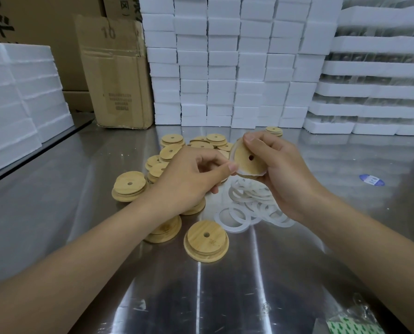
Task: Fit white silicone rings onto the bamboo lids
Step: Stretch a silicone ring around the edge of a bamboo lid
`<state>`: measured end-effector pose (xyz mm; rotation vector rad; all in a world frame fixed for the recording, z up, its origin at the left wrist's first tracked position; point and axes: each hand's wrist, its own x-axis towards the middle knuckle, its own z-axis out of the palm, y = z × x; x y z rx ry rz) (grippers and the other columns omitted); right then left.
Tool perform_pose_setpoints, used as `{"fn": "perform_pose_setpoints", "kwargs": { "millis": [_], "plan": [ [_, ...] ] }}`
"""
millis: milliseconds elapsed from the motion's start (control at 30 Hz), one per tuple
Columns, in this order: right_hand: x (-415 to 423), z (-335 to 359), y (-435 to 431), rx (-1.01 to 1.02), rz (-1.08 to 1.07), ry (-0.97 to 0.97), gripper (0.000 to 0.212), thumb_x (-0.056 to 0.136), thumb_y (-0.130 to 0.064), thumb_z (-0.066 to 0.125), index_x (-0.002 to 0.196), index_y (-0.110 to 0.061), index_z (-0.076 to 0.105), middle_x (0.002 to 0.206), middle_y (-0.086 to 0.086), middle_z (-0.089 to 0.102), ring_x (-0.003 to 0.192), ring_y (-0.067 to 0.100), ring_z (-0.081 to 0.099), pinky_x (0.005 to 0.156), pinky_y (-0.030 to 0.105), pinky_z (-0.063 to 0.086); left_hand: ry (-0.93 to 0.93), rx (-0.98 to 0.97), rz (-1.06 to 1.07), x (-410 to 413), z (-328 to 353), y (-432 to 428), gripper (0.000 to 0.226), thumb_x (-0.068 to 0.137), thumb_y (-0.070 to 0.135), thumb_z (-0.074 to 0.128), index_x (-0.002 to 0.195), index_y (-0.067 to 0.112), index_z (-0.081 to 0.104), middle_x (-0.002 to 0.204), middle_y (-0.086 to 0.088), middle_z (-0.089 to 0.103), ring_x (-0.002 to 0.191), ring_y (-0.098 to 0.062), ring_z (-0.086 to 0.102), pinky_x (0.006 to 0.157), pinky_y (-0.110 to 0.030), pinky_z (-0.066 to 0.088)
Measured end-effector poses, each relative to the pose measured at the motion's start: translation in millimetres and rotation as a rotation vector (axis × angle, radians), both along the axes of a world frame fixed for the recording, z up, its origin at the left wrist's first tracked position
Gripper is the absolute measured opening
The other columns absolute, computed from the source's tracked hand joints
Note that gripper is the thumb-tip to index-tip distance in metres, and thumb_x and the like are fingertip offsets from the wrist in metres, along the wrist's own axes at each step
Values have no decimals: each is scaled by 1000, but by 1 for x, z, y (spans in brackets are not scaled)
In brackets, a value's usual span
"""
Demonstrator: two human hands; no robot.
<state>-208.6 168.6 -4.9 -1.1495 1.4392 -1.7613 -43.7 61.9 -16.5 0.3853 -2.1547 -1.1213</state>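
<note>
Now we grip the bamboo lid [248, 162] in our right hand [285, 174], while our left hand [191, 179], at its nine o'clock, seemingly pinches the white silicone ring [233, 150] partly stretched round its rim.

The right hand [280, 174] holds a bamboo lid [249, 160] with a white ring [232, 153] at its rim; the left hand [191, 179] pinches that ring above the worktop [297, 273].
</note>
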Motion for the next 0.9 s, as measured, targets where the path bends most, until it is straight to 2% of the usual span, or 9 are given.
{"fn": "perform_pose_setpoints", "kwargs": {
  "millis": [100,233,333,467,533,600,700,800,900],
  "plan": [
    [3,0,1,-7,-30,28,18,105,-27,62,104,-10,70,96,8,70,91,23,67,94,45,57,-32,-30,16,0,1,-1,16,101,24,74,86,23,82,59,8,63,56,-8,60,58,-16,47],
    [6,0,2,-59,-71,41,19,105,-28,63,95,-14,71,94,10,70,90,24,64,93,48,54,-52,-18,16,2,8,-1,15,99,20,77,87,15,84,61,2,66,56,-7,60,56,-16,48],
    [9,-1,2,-63,-68,31,21,106,-29,61,99,-12,70,96,14,69,91,27,63,102,59,53,-64,-23,13,3,9,1,15,99,23,77,88,16,84,63,2,68,57,-7,62,59,-19,51],
    [9,-6,-1,-37,-62,40,21,110,-31,56,103,-15,67,96,12,70,92,27,65,104,60,52,-57,28,41,1,3,3,17,100,26,75,90,15,84,61,0,67,57,-10,64,64,-28,54],
    [10,-10,-2,-42,-76,47,20,111,-32,53,103,-18,65,93,5,71,90,22,66,102,56,54,-68,51,49,-2,0,5,18,100,26,75,87,17,84,60,-3,67,56,-9,63,63,-24,53],
    [11,-13,-4,-50,-84,63,19,111,-32,52,104,-20,64,89,-1,72,86,17,65,94,49,56,-77,59,74,-4,-2,6,21,98,28,77,82,17,84,61,-7,69,54,-6,63,61,-18,51],
    [12,-16,-6,-68,-98,141,17,111,-33,52,105,-22,63,88,-7,70,81,10,64,77,31,54,-78,111,108,-5,-3,5,23,96,28,78,79,13,83,58,1,67,53,-7,62,59,-18,50],
    [13,-20,-6,-109,-125,212,11,110,-31,55,104,-24,62,90,-10,66,83,7,61,73,24,50,-128,138,113,-3,-1,5,23,94,30,80,81,12,85,58,5,68,52,-8,54,53,-17,45],
    [13,-19,-5,-142,-123,235,9,107,-28,60,104,-21,65,91,-11,67,85,5,63,72,16,51,-137,147,86,0,0,5,23,93,30,82,84,9,84,72,-22,70,50,-13,40,46,-15,34]
  ]
}}
